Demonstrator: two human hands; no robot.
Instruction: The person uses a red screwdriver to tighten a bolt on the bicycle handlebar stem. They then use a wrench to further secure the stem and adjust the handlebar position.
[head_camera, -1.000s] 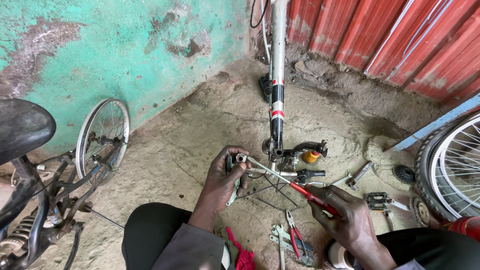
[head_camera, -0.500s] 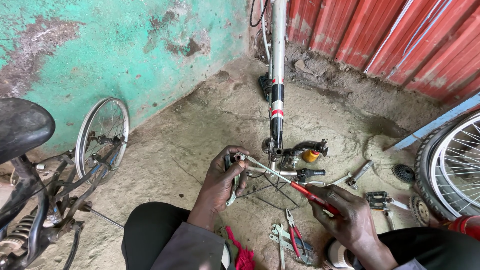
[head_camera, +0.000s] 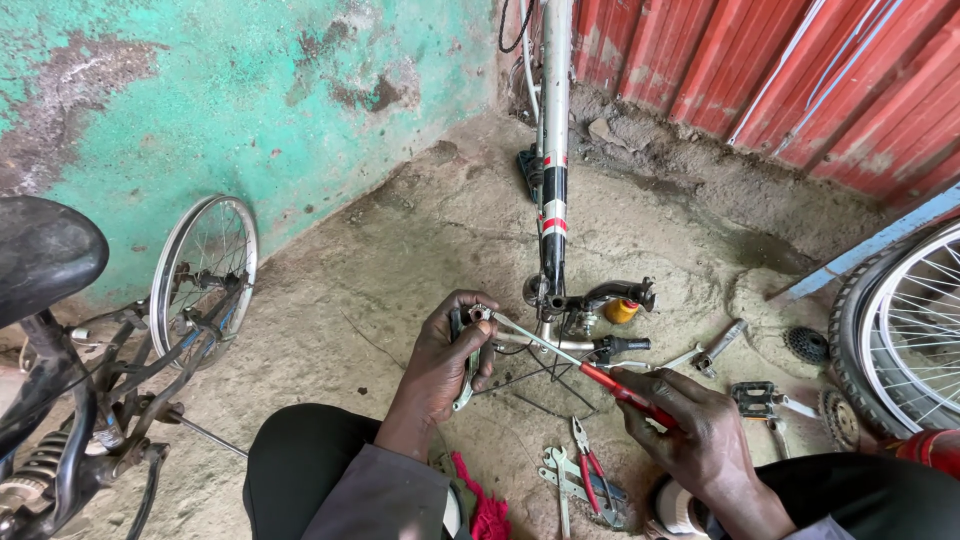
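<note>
My left hand (head_camera: 443, 362) grips a brake lever (head_camera: 466, 380) on the handlebar of an upturned bicycle frame (head_camera: 553, 160) that stands on the dirt floor. My right hand (head_camera: 688, 428) holds a red-handled screwdriver (head_camera: 570, 362), its metal tip reaching the lever clamp beside my left fingers. The black handlebar grip (head_camera: 622, 345) and a curved bar end (head_camera: 620, 291) lie between my hands. A small orange part (head_camera: 621, 311) sits by the frame.
Red-handled pliers (head_camera: 588, 476) and spanners (head_camera: 556, 482) lie near my knees. A wrench (head_camera: 718, 345), a pedal (head_camera: 755, 399) and sprockets (head_camera: 806, 345) rest on the right. A spoked wheel (head_camera: 905, 330) stands far right; another bicycle (head_camera: 110, 350) stands left against the green wall.
</note>
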